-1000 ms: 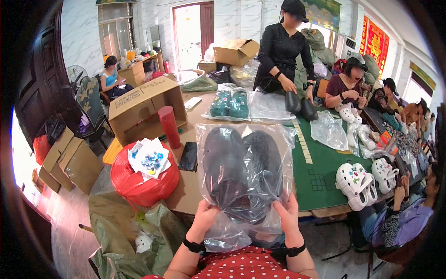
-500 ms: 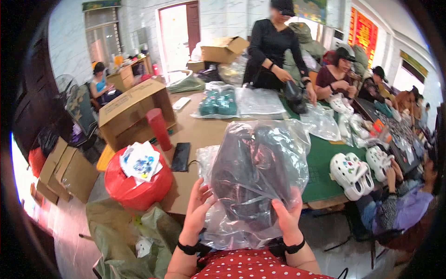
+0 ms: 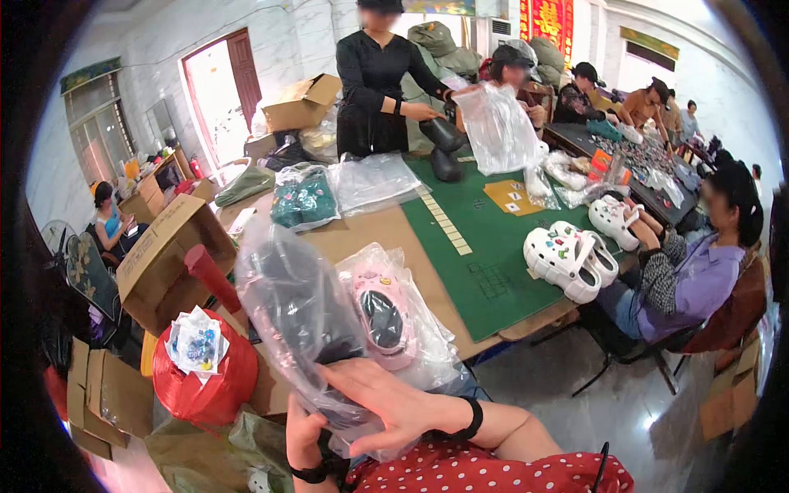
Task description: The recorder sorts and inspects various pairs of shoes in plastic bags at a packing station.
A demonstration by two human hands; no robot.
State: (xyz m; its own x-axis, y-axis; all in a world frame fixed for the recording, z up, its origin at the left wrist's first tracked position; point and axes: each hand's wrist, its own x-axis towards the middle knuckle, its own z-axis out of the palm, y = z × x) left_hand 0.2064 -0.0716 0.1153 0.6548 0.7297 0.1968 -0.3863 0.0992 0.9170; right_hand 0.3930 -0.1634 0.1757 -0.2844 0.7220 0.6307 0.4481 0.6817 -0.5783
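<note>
A clear plastic bag (image 3: 283, 287) with dark shoes inside stands tilted in front of me; the film's glare blurs their exact shape. My left hand (image 3: 304, 431) is closed on the bag's lower left edge, its fingers partly hidden behind the film. Across the lower front lies my right hand (image 3: 386, 403), flat against the bag with fingers stretched leftward and thumb apart. Just beyond, on the table, is a pink clog (image 3: 382, 316) with a dark sole inside another clear bag (image 3: 423, 345).
Left of the bag stand a red twine roll (image 3: 201, 390), a red cylinder (image 3: 209, 275) and an open carton (image 3: 168, 255). White clogs (image 3: 567, 259) rest on the green mat (image 3: 493, 304). Across the table, a person (image 3: 382, 86) holds dark boots (image 3: 444, 148); another sits at right (image 3: 674, 279).
The view has swung right. The bag has turned and moved left, uncovering the bagged pink clog. My right hand has come across the bag's front from its right side.
</note>
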